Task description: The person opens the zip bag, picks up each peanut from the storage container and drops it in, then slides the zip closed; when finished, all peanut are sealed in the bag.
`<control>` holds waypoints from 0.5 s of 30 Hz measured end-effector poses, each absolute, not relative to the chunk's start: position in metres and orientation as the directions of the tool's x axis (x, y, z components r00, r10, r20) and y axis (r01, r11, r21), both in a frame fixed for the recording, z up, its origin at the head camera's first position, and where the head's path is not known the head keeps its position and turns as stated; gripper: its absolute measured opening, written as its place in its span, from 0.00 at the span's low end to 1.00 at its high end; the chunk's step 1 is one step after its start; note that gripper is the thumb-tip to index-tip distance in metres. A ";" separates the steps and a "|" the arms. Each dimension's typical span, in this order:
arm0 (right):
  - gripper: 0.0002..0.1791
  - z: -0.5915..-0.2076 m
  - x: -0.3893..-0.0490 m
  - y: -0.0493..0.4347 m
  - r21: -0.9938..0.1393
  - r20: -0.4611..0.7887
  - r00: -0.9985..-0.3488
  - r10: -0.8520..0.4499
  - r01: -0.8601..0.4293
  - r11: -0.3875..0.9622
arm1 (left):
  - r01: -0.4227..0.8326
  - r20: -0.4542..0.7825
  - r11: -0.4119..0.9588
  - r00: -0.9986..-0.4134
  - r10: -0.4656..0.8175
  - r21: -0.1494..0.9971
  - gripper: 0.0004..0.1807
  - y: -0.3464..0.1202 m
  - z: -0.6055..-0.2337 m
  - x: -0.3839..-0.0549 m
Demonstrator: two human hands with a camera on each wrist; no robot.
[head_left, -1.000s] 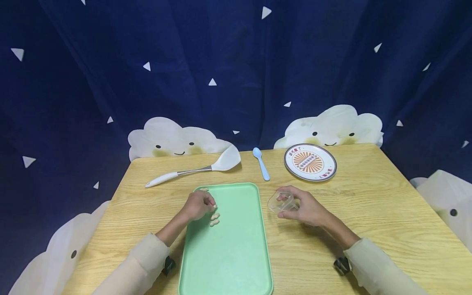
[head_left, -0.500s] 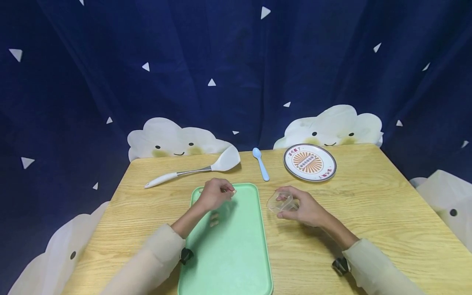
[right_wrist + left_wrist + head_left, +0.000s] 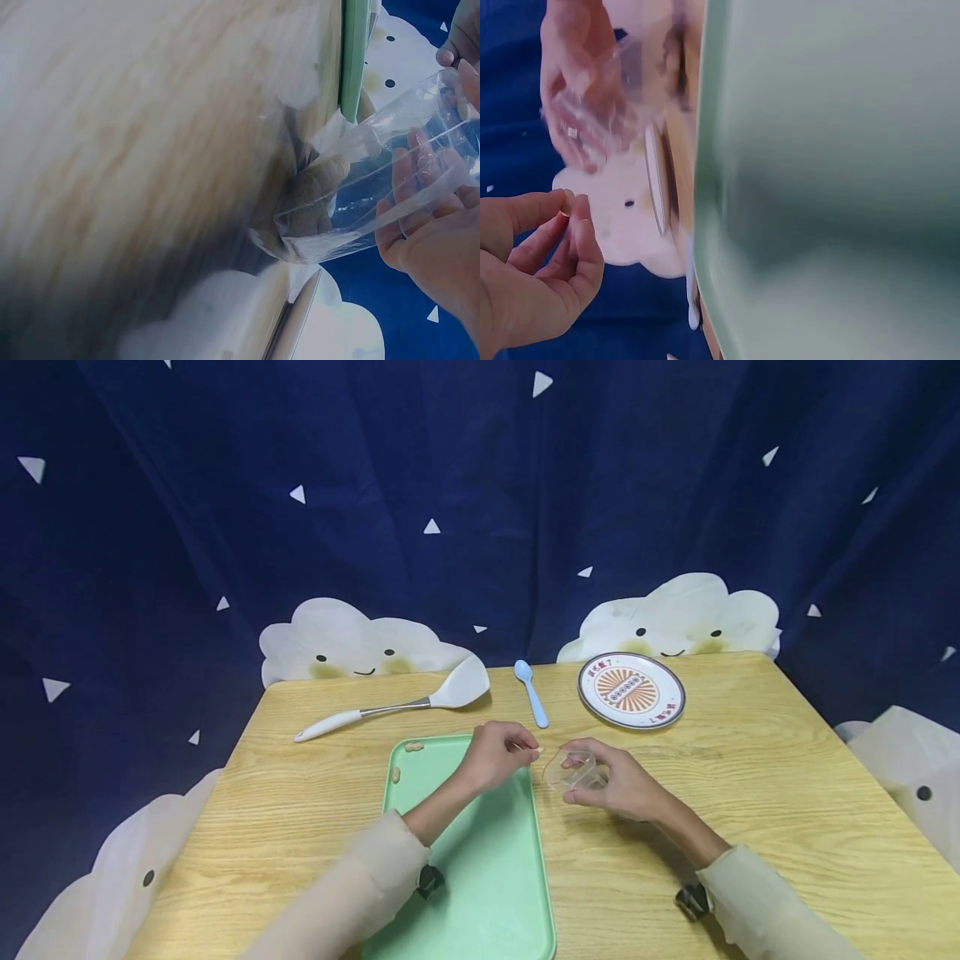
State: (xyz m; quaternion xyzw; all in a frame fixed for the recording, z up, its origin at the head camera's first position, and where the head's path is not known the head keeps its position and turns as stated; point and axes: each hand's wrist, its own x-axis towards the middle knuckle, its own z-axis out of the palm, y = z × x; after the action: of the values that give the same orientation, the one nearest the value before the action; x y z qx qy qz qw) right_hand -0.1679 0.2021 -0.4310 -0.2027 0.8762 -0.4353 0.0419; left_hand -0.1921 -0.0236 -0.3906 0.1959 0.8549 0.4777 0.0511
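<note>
My left hand (image 3: 495, 756) pinches a peanut (image 3: 568, 203) between thumb and index finger, above the green tray's far right corner. A clear plastic bag (image 3: 568, 771) is in my right hand (image 3: 621, 783), just right of the tray; thumb and fingers grip it and its mouth faces the left hand. In the right wrist view, several peanuts (image 3: 311, 199) show through the bottom of the bag. Two unshelled peanuts (image 3: 414, 747) lie near the far left corner of the green tray (image 3: 487, 885). My left forearm covers the tray's left middle.
Behind the tray lie a white spatula (image 3: 457, 687) and a light blue spoon (image 3: 532, 695). A round patterned plate (image 3: 632, 690) rests at the back right of the wooden table (image 3: 757, 760). A dark blue curtain (image 3: 480, 485) hangs behind.
My left hand has carried the peanut from the tray's left side rightward to beside the bag's mouth. The right hand and bag have stayed in place.
</note>
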 end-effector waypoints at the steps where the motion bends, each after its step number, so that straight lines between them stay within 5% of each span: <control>1: 0.36 -0.431 -0.168 0.202 -0.782 0.102 -0.914 -0.393 -0.318 0.536 | 0.286 0.093 0.460 -0.913 0.398 0.840 0.02 -0.019 -0.391 -0.191; 15: 0.33 -0.431 -0.167 0.206 -0.776 0.127 -0.912 -0.391 -0.336 0.533 | 0.297 0.093 0.434 -0.897 0.431 0.851 0.05 0.003 -0.391 -0.182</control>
State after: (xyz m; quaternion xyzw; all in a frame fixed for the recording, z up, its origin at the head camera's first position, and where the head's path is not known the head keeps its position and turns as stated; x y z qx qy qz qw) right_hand -0.1673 0.2058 -0.4314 -0.2078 0.8750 -0.4362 0.0313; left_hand -0.1825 0.0027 -0.3907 0.2157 0.8439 0.4864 0.0691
